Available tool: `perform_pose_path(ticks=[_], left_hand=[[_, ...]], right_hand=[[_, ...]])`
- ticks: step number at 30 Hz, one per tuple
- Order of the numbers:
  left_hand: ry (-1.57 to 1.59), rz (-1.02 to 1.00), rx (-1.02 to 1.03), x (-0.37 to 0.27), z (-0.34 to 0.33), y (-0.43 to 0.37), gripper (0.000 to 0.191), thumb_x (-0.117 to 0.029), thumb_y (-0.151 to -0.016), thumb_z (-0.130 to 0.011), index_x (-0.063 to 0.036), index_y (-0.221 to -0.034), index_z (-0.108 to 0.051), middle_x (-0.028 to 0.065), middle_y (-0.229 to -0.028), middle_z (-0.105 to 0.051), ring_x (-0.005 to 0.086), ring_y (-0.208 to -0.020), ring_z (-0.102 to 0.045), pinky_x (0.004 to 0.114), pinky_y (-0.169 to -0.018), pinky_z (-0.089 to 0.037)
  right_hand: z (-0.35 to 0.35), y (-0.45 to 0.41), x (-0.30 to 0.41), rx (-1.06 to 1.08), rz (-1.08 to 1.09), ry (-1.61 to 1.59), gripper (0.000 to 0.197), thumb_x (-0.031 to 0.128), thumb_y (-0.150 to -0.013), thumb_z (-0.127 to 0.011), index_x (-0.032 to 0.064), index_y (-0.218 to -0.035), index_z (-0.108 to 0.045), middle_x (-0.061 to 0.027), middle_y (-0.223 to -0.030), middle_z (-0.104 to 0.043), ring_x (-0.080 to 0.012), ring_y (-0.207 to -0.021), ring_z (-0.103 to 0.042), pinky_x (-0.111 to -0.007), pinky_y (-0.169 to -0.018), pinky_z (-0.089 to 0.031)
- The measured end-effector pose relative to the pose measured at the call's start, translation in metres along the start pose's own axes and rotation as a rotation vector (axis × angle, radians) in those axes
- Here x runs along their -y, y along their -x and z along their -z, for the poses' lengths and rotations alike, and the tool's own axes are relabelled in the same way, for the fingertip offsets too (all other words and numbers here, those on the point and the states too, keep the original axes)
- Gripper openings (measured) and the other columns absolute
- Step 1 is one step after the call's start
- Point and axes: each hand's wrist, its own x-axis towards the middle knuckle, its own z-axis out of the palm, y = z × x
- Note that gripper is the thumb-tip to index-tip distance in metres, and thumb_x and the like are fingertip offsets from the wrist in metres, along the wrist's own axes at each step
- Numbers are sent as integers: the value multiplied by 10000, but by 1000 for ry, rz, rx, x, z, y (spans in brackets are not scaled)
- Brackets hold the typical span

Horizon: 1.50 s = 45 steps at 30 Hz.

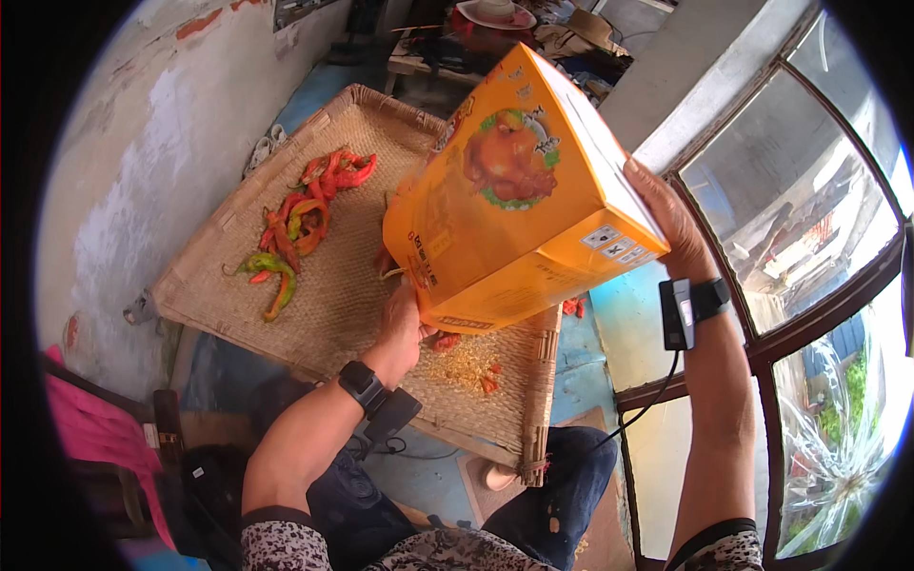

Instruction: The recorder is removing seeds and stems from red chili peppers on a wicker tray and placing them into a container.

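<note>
An orange cardboard box with a food picture and writing hangs tilted above a woven bamboo tray. At the box's lower left edge, my left hand grips it, with part of the fingers hidden behind the card. My right hand presses on the white side at the right. Red and green chili peppers lie on the tray's left half. Under the box, pale yellow seeds and red pepper scraps are scattered near the tray's front right corner. The box's inside is out of sight.
A plastered wall runs along the left. On the right stands a framed window with a cracked lower pane. Hats and other things are piled at the back. Pink cloth hangs at the lower left.
</note>
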Motion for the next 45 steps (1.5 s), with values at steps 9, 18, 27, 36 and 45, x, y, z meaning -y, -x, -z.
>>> perform_pose_path(ticks=[9,18,27,36,45], left_hand=[[-51,-57,138,-40,-8,5,511,-543,-977,-344,-105,-1154,-541,23,-895,-667,102,-657,-625,244,-559,-533],[-23,-199,245,-60,4,8,509,-523,-976,-384,-78,-1143,-569,55,-876,-679,129,-678,-647,261,-581,-550],[-93,-85,489,-61,-13,1,522,-523,-978,-375,-81,-1202,-540,86,-992,-688,163,-820,-681,266,-657,-550],[-229,-166,632,-58,-36,-10,541,-540,-977,-351,-104,-1271,-479,49,-996,-679,146,-852,-671,250,-700,-529],[108,-398,768,-76,-47,-11,454,-340,-955,-543,-118,-1341,-450,15,-1276,-567,172,-1163,-556,353,-969,-487]], right_hand=[[-7,-14,57,-213,-59,62,456,314,-935,-572,48,-1302,-533,-119,-1236,-591,-193,-1079,-574,-272,-914,-469],[25,-24,64,-387,72,-61,336,240,-930,-560,3,-1166,-582,-147,-1026,-661,-257,-903,-638,-310,-751,-521],[77,-15,89,-469,166,63,364,256,-931,-541,7,-1196,-559,-143,-1066,-643,-259,-950,-619,-327,-782,-509],[127,7,102,-605,111,168,392,271,-932,-522,11,-1225,-536,-138,-1105,-626,-262,-997,-601,-343,-814,-498],[216,57,42,-712,-45,261,421,287,-934,-502,15,-1255,-512,-134,-1145,-608,-265,-1044,-582,-359,-846,-486]])
